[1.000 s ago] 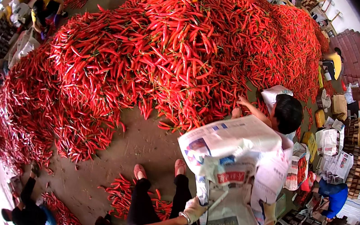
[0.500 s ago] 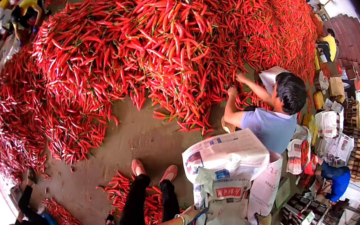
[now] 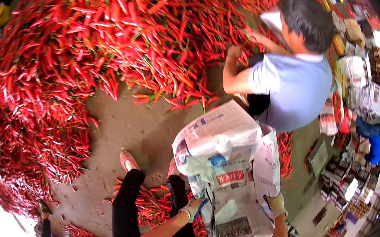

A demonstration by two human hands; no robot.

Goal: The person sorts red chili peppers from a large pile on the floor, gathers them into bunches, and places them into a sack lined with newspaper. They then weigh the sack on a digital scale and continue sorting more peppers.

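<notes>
Sheets of printed newspaper [image 3: 236,206] line a container in front of me, its walls mostly hidden beneath the paper. My left hand [image 3: 193,208], in a pale glove with blue on it, is closed on its left side. On the right side my right hand [image 3: 276,205], also gloved, grips the edge. The paper flares up and outward at the far end, and no peppers show inside. Loose red chili peppers [image 3: 149,207] lie on the floor around my legs, left of the container. My pink shoes [image 3: 129,161] stand just beyond them.
A huge heap of red chili peppers [image 3: 129,29] fills the far and left side. Just beyond the container a co-worker in a light blue shirt [image 3: 294,89] sits reaching into the heap. At right are a flat scale [image 3: 317,158], stacked dark boxes [image 3: 337,181] and a person in blue [image 3: 377,143].
The view has shifted, so the co-worker looks larger and nearer. In the picture the newspaper-lined container sits further left and higher, with both my hands still on it.
</notes>
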